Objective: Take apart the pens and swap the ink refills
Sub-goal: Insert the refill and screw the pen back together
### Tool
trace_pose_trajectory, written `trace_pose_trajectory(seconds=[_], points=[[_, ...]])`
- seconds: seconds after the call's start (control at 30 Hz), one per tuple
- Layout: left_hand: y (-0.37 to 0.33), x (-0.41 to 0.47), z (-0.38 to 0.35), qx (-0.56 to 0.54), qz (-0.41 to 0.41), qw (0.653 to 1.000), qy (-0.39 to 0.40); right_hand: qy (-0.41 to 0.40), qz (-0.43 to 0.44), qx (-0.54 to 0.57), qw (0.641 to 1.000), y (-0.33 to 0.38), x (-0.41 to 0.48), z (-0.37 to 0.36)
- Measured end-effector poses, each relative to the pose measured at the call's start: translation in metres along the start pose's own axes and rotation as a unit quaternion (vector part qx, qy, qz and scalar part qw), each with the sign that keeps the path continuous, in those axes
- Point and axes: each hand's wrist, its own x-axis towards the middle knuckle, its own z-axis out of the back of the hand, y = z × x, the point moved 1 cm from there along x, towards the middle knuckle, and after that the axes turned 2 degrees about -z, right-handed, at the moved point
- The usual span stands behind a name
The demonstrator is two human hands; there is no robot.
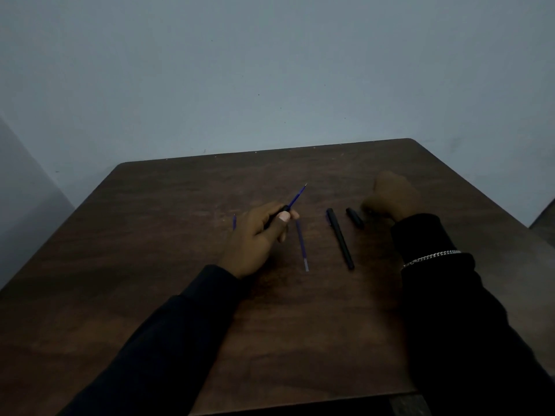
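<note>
I see both of my arms covered in long black sleeves, the left sleeve [168,334] and the right sleeve [468,310] each ending at the wrist, well back from the fingers. A silver chain bracelet [431,257] circles my right cuff. My left hand [255,238] and right hand [390,196] are bare, with no rings visible.

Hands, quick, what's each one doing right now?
Left hand: closed, holding a black pen barrel with its blue refill.
Right hand: blurred, cannot tell.
</note>
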Motion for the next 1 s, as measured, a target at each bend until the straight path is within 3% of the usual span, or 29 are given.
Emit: trace_pose_trajectory(seconds=[0.1, 0.17, 0.3, 0.4, 1.0], points=[[0.0, 0.0, 0.0, 0.002, -0.008, 1.0, -0.008, -0.059, 0.062, 0.13, 0.988, 0.002, 0.001, 0.0], [-0.002, 0.0, 0.001, 0.001, -0.018, 1.0, -0.014, -0.042, 0.104, 0.279, 0.954, 0.011, -0.004, -0.002], [-0.003, 0.0, 0.003, 0.006, -0.01, 1.0, -0.028, 0.087, 0.17, 0.555, 0.81, 0.035, -0.02, -0.004], [-0.004, -0.001, 0.003, 0.013, 0.002, 1.0, -0.025, 0.131, 0.208, 0.629, 0.737, 0.047, -0.027, -0.008], [-0.007, 0.0, 0.006, 0.023, -0.004, 1.0, -0.021, 0.14, 0.246, 0.635, 0.719, 0.057, -0.031, -0.016]])
